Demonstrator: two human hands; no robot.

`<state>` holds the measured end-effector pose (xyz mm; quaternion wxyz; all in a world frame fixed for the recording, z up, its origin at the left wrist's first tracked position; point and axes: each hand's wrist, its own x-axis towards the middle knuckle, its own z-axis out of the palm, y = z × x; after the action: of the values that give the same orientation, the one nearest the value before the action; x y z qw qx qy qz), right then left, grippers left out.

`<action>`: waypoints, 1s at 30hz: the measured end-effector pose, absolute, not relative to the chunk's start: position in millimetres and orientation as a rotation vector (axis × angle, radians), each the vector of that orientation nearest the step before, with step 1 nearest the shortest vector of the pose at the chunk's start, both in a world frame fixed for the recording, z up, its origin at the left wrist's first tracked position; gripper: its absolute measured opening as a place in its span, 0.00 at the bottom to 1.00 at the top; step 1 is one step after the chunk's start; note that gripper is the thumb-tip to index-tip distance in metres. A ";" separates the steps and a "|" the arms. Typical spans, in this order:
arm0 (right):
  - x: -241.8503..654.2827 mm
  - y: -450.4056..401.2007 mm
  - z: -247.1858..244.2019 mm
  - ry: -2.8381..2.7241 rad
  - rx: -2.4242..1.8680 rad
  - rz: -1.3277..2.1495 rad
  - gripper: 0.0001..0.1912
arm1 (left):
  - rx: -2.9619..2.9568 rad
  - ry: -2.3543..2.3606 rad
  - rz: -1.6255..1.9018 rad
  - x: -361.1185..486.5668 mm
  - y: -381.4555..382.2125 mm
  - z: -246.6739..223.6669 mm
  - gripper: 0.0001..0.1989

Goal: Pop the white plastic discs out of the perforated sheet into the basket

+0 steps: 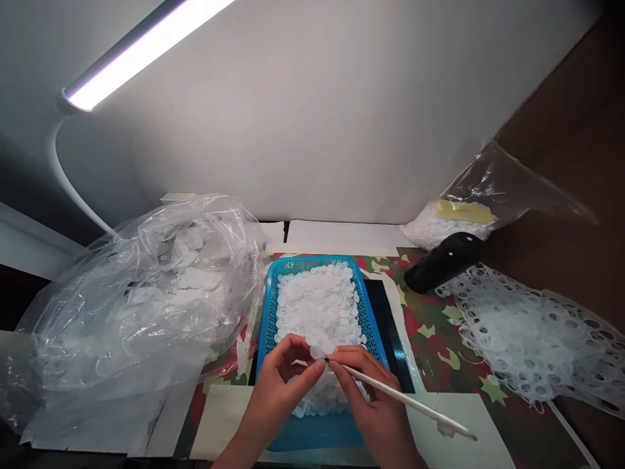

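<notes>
Both my hands meet over the near half of a blue perforated plastic basket [268, 326], which is heaped with small white translucent discs [317, 299]. My left hand [286, 381] is closed, thumb and forefinger pinching the edge of a round translucent disc [317, 352]. In my right hand [374, 397] is a thin white stick [410, 400] with a dark tip, slanting down to the right. Its tip touches or nearly touches the held disc; I cannot tell which. A whitish scrap clings near the stick's far end.
A large clear plastic bag [146, 326] with white pieces fills the left. Perforated translucent sheets [527, 332] lie at right, beside a black object [444, 260] and a bag of white bits [430, 225]. A lit lamp [146, 55] hangs above. Camouflage-patterned cloth [439, 345] covers the table.
</notes>
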<state>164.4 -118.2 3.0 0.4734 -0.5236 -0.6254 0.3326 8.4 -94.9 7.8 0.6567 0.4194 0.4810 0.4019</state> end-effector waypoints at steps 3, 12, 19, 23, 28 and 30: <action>164.7 -118.5 2.2 -1.542 -1.284 0.753 0.07 | 0.978 1.096 0.905 8.4 -96.4 5.4 0.10; 162.5 -112.8 2.6 -1.601 -1.335 0.502 0.07 | 0.952 0.946 0.987 8.1 -100.1 10.7 0.09; 167.8 -107.3 -3.3 -1.631 -1.363 0.471 0.09 | 0.668 0.781 0.894 11.6 -97.9 -0.8 0.18; 169.8 -107.6 0.3 -1.598 -1.359 0.471 0.09 | 0.835 0.995 0.935 11.5 -96.5 0.9 0.13; 174.2 -108.0 6.7 -1.597 -1.394 0.445 0.08 | 0.964 1.176 0.932 7.1 -97.4 12.9 0.11; 174.9 -106.6 7.0 -1.596 -1.400 0.439 0.08 | 1.020 1.222 0.921 6.0 -98.5 16.0 0.11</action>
<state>174.9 -106.6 7.0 0.4680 -0.5707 -0.6506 0.1788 6.0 -98.5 16.0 0.6062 0.4411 0.5284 0.3985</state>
